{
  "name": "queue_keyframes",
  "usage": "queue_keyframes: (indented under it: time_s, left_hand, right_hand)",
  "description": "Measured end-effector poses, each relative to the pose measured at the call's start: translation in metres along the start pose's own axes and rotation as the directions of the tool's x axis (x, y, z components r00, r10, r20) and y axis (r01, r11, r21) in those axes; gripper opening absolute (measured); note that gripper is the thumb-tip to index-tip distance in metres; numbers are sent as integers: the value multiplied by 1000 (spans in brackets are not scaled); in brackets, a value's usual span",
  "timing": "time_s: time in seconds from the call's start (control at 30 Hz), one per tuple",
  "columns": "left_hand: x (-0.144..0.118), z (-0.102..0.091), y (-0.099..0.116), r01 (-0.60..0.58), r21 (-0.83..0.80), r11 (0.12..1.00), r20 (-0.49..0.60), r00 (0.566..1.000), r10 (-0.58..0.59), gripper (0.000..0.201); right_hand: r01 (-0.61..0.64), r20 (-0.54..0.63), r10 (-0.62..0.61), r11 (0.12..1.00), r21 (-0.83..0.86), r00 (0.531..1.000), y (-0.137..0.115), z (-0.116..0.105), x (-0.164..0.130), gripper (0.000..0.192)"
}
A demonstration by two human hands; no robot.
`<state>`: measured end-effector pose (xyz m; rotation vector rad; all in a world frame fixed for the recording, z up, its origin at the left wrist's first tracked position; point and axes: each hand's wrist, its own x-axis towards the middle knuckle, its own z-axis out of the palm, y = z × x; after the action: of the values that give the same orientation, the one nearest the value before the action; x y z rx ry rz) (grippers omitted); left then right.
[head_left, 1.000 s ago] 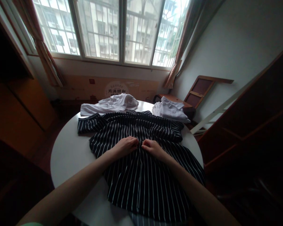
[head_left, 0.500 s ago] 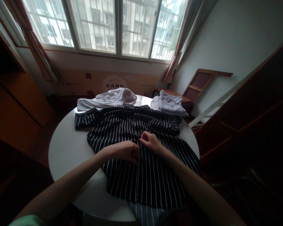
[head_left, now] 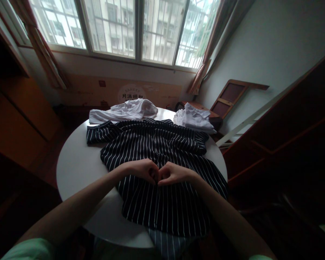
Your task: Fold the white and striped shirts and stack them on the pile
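A black shirt [head_left: 176, 209] with white stripes lies spread over the round white table [head_left: 78, 169], its short sleeves toward the window and its lower edge hanging over the near side. Over the middle of its front, my left hand [head_left: 144, 169] is closed in a pinch on the cloth along the centre line. My right hand [head_left: 173, 173] meets it there, thumb and fingers curled together on the same spot. The fingertips of both hands touch or nearly touch. Whatever small part of the shirt is between them is hidden by the fingers.
A crumpled white garment [head_left: 124, 110] lies at the table's far left, and a pile of white clothing [head_left: 195, 117] at its far right. Behind stand a printed cardboard panel [head_left: 83, 90] and a wooden chair [head_left: 230, 95]. A dark red wooden panel [head_left: 281, 133] leans at right.
My right hand has moved nearer along the shirt's centre line and now joins my left hand. The left hand stays at about the same place. The shirt lies much as before.
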<state>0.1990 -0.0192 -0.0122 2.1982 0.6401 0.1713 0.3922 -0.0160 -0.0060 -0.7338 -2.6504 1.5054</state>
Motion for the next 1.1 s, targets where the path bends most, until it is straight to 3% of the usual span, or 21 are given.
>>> queue_keyframes:
  time_s: [0.27, 0.5, 0.63, 0.77, 0.9, 1.1]
  left_hand:
    - [1, 1, -2, 6, -24, 1000, 13, 1000, -6, 12]
    - [-1, -1, 2, 20, -77, 997, 30, 999, -18, 9]
    - [-2, -7, 2, 72, -189, 979, 23, 997, -69, 11]
    - [0, -10, -1, 113, -306, 945, -36, 991, -130, 15]
    - [3, -7, -5, 153, -343, 927, -111, 973, -202, 18]
    - [5, -4, -8, 215, -400, 891, -150, 943, -295, 22]
  right_hand:
    - [15, -56, -13, 999, 44, 998, 3, 1, -1, 22]
    - [-28, 7, 27, 977, 212, 1000, 7, -6, 0, 22]
    - [-70, -100, 106, 948, 312, 989, 6, -9, 2, 26]
    - [-79, -306, 176, 949, 306, 936, 3, -14, 3, 22]
    - [-115, -507, 191, 977, 178, 840, 1, -13, 8, 17]
    - [-39, -633, 170, 976, 216, 755, 11, 3, 17, 21]
